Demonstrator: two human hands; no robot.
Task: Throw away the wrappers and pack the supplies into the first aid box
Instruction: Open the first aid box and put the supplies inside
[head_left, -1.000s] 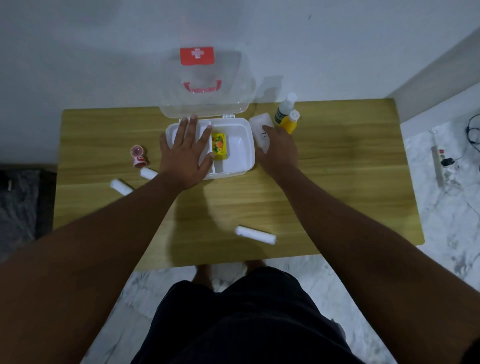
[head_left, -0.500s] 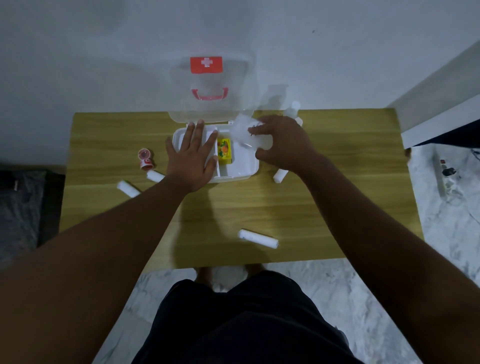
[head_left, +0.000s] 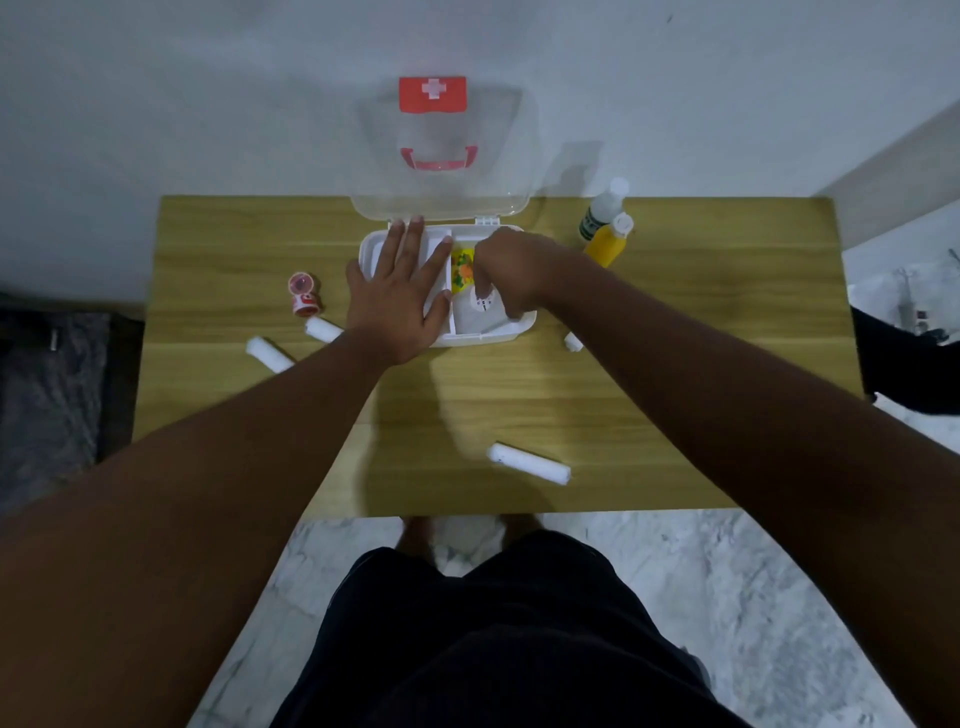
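The white first aid box (head_left: 522, 327) stands open at the back of the wooden table (head_left: 675, 364), its clear lid (head_left: 441, 156) leaning on the wall. My left hand (head_left: 400, 296) lies flat, fingers spread, over the box's left compartment. My right hand (head_left: 519, 273) reaches into the right compartment, fingers on a white packet (head_left: 480, 312) that lies there. A yellow packet (head_left: 461, 267) sits in the box between my hands. White bandage rolls lie at front (head_left: 527, 463), left (head_left: 270, 355), beside my left wrist (head_left: 323, 329), and under my right arm (head_left: 573, 341).
A small red tape roll (head_left: 304, 293) lies left of the box. A clear bottle (head_left: 602, 208) and a yellow bottle (head_left: 609, 241) stand at the back right. Marble floor lies beyond the table's front and right edges.
My right hand picked up the white packet from the table right of the box and carried it left and down into the right compartment. The left hand stayed on the box.
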